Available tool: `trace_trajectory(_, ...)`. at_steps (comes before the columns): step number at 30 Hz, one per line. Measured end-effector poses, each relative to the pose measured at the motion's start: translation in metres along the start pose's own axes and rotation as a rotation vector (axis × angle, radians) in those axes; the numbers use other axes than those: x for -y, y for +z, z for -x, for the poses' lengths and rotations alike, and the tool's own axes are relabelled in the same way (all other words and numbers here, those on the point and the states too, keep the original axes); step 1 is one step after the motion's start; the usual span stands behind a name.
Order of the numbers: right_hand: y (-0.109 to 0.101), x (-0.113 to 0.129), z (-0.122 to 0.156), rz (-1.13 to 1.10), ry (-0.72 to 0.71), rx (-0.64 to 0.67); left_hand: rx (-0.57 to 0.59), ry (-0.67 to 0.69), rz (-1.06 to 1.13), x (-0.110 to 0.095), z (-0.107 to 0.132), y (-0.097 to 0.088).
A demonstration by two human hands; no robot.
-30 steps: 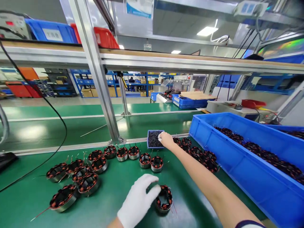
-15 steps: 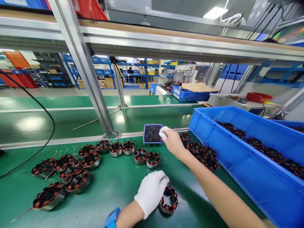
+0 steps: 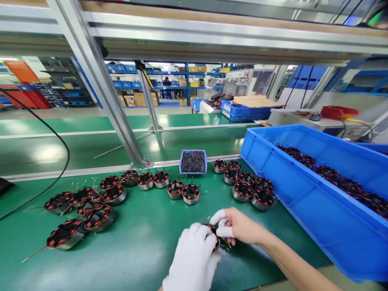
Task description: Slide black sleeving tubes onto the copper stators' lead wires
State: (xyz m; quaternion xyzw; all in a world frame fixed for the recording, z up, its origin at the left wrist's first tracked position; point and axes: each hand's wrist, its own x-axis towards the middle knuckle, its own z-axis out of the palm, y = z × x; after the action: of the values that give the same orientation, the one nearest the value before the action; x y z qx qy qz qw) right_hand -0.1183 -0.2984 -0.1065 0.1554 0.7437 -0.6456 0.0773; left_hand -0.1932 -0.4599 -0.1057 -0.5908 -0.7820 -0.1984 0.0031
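My left hand [image 3: 194, 256], in a white glove, grips a motor stator [image 3: 213, 236] with copper windings above the green bench, covering most of it. My right hand [image 3: 232, 227], bare apart from white finger cots, is closed in a pinch at the stator's far right side. Whatever lies between its fingertips is hidden. Thin wire ends stick out below the right fingers. Beyond the hands, a small blue-purple tray [image 3: 181, 163] holds many short black tube-like pieces.
Several stators [image 3: 100, 218] stand in a cluster at left, with two more [image 3: 190, 195] near the tray. Another group [image 3: 242, 190] sits beside a large blue bin [image 3: 291, 194] containing more stators. A metal post [image 3: 103, 89] rises behind, and a black cable [image 3: 65, 141] curves at left.
My right hand has come back from the small tray to the stator. My left hand has closed around the stator, which stood on the bench beside it. The view has shifted slightly.
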Motion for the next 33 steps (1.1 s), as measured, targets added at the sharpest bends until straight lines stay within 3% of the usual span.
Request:
trace_trajectory(3, 0.011, 0.001, 0.007, 0.078, -0.044, -0.132, -0.087, 0.047, 0.062, 0.004, -0.001, -0.001)
trace_trajectory(6, 0.020, 0.000, 0.013, 0.228, -0.158, -0.257, -0.247, 0.187, 0.086, 0.012, 0.004, -0.004)
trace_trajectory(9, 0.023, -0.002, 0.016, 0.285, -0.195, -0.265, -0.329, 0.256, 0.000, 0.026, 0.016, -0.005)
trace_trajectory(12, 0.023, -0.006, 0.017, 0.278, -0.180, -0.255, -0.259, 0.166, -0.045, 0.042, 0.034, -0.008)
trace_trajectory(15, 0.020, -0.009, 0.018, 0.180, -0.158, -0.320, -0.157, 0.140, 0.112, 0.052, 0.044, -0.018)
trace_trajectory(18, 0.014, -0.010, 0.014, 0.077, -0.154, -0.411, -0.115, -0.094, 0.245, 0.047, 0.034, -0.027)
trace_trajectory(20, 0.009, -0.010, 0.007, 0.063, -0.152, -0.375, -0.030, -0.233, 0.237, 0.037, 0.019, -0.025)
trace_trajectory(23, 0.003, -0.009, -0.004, 0.055, -0.153, -0.250, 0.133, -0.216, 0.252, 0.023, -0.006, -0.014)
trace_trajectory(26, -0.004, -0.009, -0.013, 0.028, -0.195, -0.219, 0.200, -0.121, 0.315, 0.022, -0.023, -0.008)
trace_trajectory(29, -0.009, -0.008, -0.020, -0.048, -0.175, -0.200, 0.265, -0.028, 0.437, 0.027, -0.029, -0.012)
trace_trajectory(33, -0.010, -0.011, -0.026, -0.120, -0.121, -0.172, 0.298, -0.078, 0.565, 0.035, -0.023, -0.009)
